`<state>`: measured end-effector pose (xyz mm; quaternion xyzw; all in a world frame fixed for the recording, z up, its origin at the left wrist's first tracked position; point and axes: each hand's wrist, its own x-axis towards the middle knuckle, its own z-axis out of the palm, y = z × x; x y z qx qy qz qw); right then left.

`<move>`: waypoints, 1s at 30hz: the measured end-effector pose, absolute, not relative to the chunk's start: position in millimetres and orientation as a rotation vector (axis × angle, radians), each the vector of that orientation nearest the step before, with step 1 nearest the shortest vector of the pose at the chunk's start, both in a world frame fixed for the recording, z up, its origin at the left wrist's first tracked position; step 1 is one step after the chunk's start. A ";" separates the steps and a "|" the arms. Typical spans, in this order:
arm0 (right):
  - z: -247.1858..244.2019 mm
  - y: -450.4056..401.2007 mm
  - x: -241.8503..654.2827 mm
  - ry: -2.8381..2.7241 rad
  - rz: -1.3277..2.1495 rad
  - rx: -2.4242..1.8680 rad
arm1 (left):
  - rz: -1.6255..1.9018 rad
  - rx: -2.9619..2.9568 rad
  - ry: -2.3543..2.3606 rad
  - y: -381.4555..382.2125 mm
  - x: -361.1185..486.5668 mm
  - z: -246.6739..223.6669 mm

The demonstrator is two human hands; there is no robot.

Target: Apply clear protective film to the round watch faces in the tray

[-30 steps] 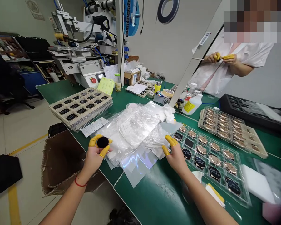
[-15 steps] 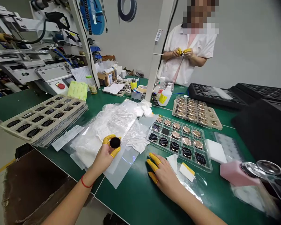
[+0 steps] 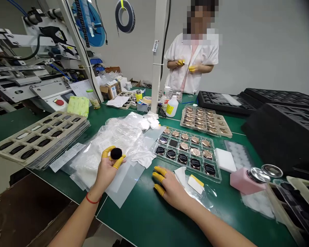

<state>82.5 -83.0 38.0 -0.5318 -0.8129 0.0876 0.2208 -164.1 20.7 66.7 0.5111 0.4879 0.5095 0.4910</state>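
Yellow finger cots cover several fingertips on both hands. My left hand [image 3: 108,168] grips a round black disc [image 3: 116,153] by its edge, held up over crumpled clear plastic sheets [image 3: 118,132]. Flat on the green table [image 3: 128,219], my right hand [image 3: 170,185] has its fingers spread and nothing in them. Just beyond it lies a clear tray [image 3: 218,178] of round pieces, some black-faced, others rose-gold. A white cloth [image 3: 180,175] and a small white and yellow pad [image 3: 195,184] rest beside my right hand.
Stacked beige trays [image 3: 5,137] of dark discs stand at left. A pink bottle [image 3: 243,181], a white foam block [image 3: 225,160] and black trays [image 3: 280,130] are at right. White posts [image 3: 158,51] rise behind. A person in white [image 3: 192,65] stands across the table.
The view has shifted right, so most things appear further left. My left hand still holds the disc, its face now turned more toward the camera. The other person's hands have moved apart.
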 end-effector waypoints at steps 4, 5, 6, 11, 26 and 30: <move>50.6 -60.3 78.6 -2.156 0.238 -1.452 | 1.327 1.338 1.265 28.2 -181.6 84.1; 52.8 -52.9 73.9 -2.154 0.223 -1.429 | 1.364 1.355 1.287 31.4 -190.6 86.5; 54.5 -45.0 67.4 -2.160 0.198 -1.401 | 1.401 1.362 1.314 34.1 -201.0 87.2; 59.7 0.9 18.7 -2.247 0.005 -1.303 | 1.576 1.215 1.473 30.7 -248.8 66.6; 98.1 73.6 -18.1 -2.269 0.367 -1.175 | 1.702 1.087 1.309 21.3 -269.5 48.5; 93.9 72.3 -3.5 -2.212 0.527 -1.202 | 1.708 1.257 1.245 55.2 -269.1 65.7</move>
